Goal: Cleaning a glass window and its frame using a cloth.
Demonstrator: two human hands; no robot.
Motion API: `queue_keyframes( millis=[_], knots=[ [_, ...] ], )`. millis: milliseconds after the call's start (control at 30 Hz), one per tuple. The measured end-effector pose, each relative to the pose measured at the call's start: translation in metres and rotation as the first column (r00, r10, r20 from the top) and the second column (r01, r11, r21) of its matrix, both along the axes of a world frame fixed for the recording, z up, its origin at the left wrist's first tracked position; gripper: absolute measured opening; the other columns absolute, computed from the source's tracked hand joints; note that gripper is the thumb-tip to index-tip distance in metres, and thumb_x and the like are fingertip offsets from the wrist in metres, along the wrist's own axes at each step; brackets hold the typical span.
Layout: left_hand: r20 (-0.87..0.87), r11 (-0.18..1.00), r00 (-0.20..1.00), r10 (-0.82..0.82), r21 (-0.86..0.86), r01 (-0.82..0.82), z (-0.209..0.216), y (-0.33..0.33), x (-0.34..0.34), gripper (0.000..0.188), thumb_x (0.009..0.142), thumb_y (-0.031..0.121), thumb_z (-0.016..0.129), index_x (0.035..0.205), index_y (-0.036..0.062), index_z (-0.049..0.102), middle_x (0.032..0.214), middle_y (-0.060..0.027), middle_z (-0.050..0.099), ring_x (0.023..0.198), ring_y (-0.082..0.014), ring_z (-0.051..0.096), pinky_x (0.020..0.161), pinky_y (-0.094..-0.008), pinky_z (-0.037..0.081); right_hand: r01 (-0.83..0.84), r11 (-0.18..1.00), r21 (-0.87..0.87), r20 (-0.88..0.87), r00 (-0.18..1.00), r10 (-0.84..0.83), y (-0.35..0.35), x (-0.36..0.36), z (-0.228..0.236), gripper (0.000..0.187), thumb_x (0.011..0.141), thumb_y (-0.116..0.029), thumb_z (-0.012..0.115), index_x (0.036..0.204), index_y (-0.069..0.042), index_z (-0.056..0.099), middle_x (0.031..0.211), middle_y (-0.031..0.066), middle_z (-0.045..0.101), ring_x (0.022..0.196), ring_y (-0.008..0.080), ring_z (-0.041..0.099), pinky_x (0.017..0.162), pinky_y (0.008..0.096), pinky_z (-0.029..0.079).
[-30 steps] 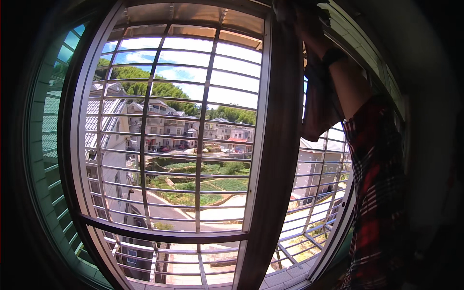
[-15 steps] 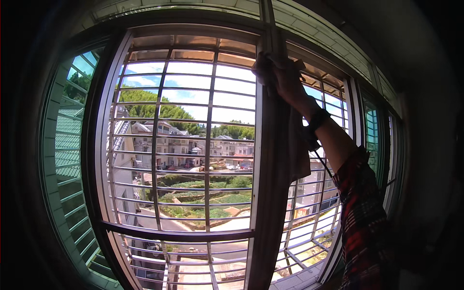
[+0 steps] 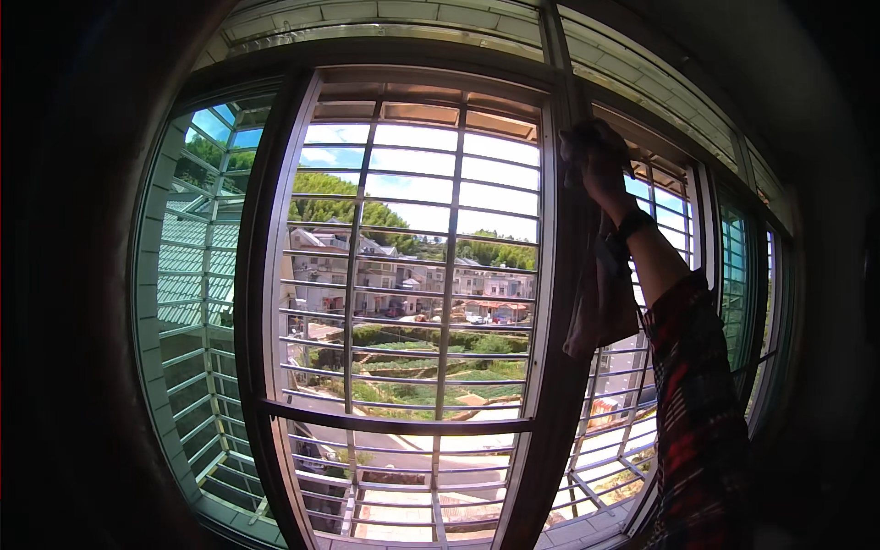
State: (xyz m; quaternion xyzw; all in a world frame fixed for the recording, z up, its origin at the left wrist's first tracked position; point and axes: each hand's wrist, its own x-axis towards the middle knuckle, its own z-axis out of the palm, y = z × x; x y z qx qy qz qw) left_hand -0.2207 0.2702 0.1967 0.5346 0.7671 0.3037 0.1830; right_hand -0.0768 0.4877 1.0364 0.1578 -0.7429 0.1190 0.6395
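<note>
We stood before a wide window with a dark frame, and we took its upright centre post as our landmark. Left of the post lay the biggest pane, crossed outside by a grille of pale horizontal bars, with houses, trees and sky beyond. Right of the post ran a narrower pane with the same bars behind it. Our right arm, in a red plaid sleeve, rose just right of the post, a dark band at its wrist. Our right hand was pressed against the upper part of the post, its fingers curled tight around a dark cloth, which hung down along the post's right edge below the wrist. Our left hand was out of sight.
</note>
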Motion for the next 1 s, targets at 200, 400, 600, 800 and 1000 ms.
queue_keyframes(
  millis=[200,400,600,800,1000],
  knots=[
    [0.002,0.999,0.999,-0.038,0.001,0.038,-0.004,0.001,-0.015,0.037,0.1,0.049,0.047,0.113,0.0183,0.064,0.107,-0.0147,0.07,0.1,-0.038,0.066,0.084,-0.0526,0.052,0.852,0.34,0.398,-0.712,0.521,-0.471,0.031,0.01,-0.004,0.018,0.099,-0.023,0.063,0.102,-0.006,0.067,0.082,0.0081,0.067,0.078,0.0221,0.067,0.073,0.0378,0.054],
    [0.035,1.0,0.999,-0.027,-0.012,0.028,-0.015,0.005,-0.027,0.038,0.1,0.049,0.047,0.112,0.0177,0.064,0.106,-0.015,0.07,0.1,-0.0383,0.066,0.084,-0.0527,0.052,0.863,0.247,0.44,-0.494,0.463,-0.736,0.042,0.011,-0.065,0.023,0.096,-0.026,0.065,0.107,-0.006,0.069,0.104,0.0148,0.07,0.103,0.0318,0.066,0.094,0.0426,0.052],
    [0.041,0.999,0.998,-0.04,-0.023,0.041,-0.011,0.026,-0.029,0.038,0.1,0.049,0.047,0.111,0.0171,0.065,0.106,-0.0153,0.07,0.1,-0.0386,0.066,0.084,-0.0529,0.052,0.771,0.485,0.413,-0.418,0.634,-0.651,0.052,0.013,-0.056,0.019,0.094,-0.013,0.062,0.111,-0.01,0.07,0.111,0.0135,0.068,0.108,0.0319,0.065,0.097,0.0425,0.052],
    [0.056,0.999,0.998,-0.02,-0.031,0.022,-0.011,0.047,-0.028,0.039,0.1,0.049,0.046,0.11,0.0165,0.065,0.105,-0.0156,0.07,0.1,-0.0389,0.066,0.085,-0.053,0.052,0.904,0.197,0.379,-0.536,0.388,-0.75,0.079,0.002,0.011,0.039,0.085,-0.001,0.055,0.12,-0.013,0.069,0.122,0.0145,0.067,0.113,0.0317,0.065,0.101,0.0425,0.05],
    [0.061,0.998,0.996,-0.059,-0.011,0.06,-0.005,0.092,-0.027,0.039,0.1,0.049,0.046,0.109,0.0159,0.066,0.104,-0.0159,0.07,0.1,-0.0392,0.066,0.085,-0.0531,0.052,0.97,-0.059,0.234,-0.696,0.125,-0.708,0.106,0.022,0.094,0.039,0.085,-0.003,0.051,0.119,-0.014,0.068,0.119,0.0172,0.068,0.109,0.0355,0.066,0.098,0.0462,0.051]
  ],
)
